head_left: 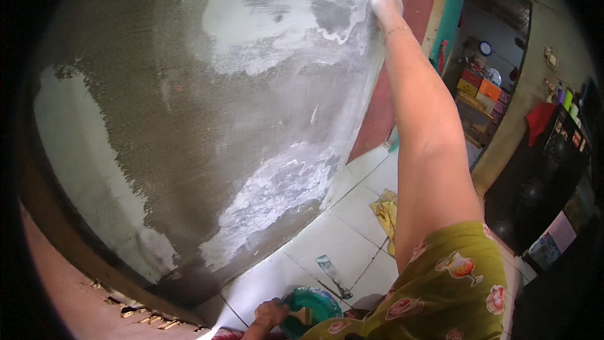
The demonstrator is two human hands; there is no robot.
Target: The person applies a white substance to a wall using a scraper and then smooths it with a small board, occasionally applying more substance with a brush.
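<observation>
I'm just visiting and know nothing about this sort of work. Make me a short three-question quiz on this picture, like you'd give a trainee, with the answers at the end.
1. Multiple choice: where is the right hand?
A) On the round blue clock
B) Up at the grey, white-patched wall
C) On the orange drawer

2. True or false: a crumpled yellow cloth lies on the tiled floor.

3. Fill in the colour: the left hand is at the edge of a ____ tub.

Key: 1. B; 2. True; 3. Teal
</observation>
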